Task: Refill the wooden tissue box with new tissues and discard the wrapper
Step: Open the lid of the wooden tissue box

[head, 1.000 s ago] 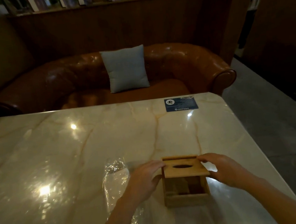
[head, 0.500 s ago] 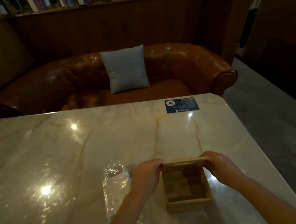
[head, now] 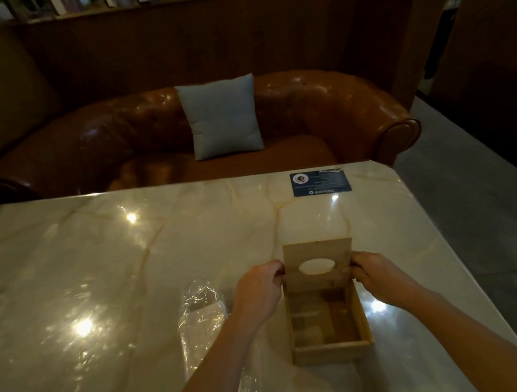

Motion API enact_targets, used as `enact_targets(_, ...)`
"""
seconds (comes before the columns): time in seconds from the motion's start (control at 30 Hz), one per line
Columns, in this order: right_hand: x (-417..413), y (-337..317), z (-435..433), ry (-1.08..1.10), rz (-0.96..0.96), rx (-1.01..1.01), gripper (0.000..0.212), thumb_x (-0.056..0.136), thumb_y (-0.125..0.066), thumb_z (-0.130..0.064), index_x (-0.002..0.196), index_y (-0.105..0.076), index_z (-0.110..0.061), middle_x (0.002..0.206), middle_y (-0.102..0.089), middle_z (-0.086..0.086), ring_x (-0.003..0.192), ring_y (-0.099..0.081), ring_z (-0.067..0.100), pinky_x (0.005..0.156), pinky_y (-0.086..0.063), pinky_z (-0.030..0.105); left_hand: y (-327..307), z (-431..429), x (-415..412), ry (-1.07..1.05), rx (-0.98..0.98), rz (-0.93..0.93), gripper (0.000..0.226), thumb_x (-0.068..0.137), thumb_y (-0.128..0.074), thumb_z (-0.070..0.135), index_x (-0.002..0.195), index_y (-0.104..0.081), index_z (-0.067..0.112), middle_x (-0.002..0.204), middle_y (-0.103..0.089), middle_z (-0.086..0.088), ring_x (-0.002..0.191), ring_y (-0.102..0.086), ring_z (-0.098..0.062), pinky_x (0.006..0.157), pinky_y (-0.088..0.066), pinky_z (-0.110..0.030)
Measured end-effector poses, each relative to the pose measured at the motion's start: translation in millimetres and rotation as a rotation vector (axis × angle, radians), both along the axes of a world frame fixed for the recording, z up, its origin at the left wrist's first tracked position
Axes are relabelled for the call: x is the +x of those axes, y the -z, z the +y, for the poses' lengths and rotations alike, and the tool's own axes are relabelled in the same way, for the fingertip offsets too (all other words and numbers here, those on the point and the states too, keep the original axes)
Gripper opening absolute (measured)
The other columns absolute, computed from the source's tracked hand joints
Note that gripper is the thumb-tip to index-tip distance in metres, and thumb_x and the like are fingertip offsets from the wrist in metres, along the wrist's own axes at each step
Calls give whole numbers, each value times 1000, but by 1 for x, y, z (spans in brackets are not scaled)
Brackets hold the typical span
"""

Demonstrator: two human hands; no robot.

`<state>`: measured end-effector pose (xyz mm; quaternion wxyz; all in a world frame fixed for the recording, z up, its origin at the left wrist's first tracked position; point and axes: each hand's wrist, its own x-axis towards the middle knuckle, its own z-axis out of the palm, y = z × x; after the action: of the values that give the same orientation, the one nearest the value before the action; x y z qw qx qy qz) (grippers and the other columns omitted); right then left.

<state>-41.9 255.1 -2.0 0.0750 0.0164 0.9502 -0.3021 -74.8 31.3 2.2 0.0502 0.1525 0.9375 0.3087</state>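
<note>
The wooden tissue box (head: 330,349) stands on the marble table near its right front, open on top, and I see no tissues inside it. Its wooden lid (head: 317,250), with an oval slot, is tilted up on edge above the box's far side. My left hand (head: 257,291) grips the lid's left edge and my right hand (head: 375,276) grips its right edge. A clear plastic wrapper (head: 203,323) lies flat on the table just left of my left forearm.
The marble table (head: 99,276) is glossy with light reflections. A blue card (head: 321,182) lies at its far right corner. Behind the table stands a brown leather sofa (head: 321,109) with a grey cushion (head: 223,116). Grey floor lies to the right.
The lid lay flat over the box a second ago. Both hands have swung it up and back, so it now stands raised on edge and the box's inside shows.
</note>
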Motion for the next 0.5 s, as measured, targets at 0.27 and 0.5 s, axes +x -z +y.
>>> enact_targets(0.27, 11, -1, -5, 92, 90, 153, 23, 94, -45, -30, 92, -61, -13, 80, -61, 1, 75, -60, 17, 69, -50, 28, 7, -6, 10, -6, 67, 27, 15, 90, -53, 26, 103, -59, 20, 103, -68, -1, 97, -61, -20, 78, -46, -31)
enact_targets(0.5, 29, -20, -30, 82, 266, 239, 21, 93, -45, -39, 95, -57, -22, 83, -62, -6, 71, -59, 10, 64, -45, 21, 4, -37, 22, -104, 43, 126, 38, 88, -56, 35, 122, -53, 19, 123, -58, 1, 115, -53, -17, 95, -43, -30)
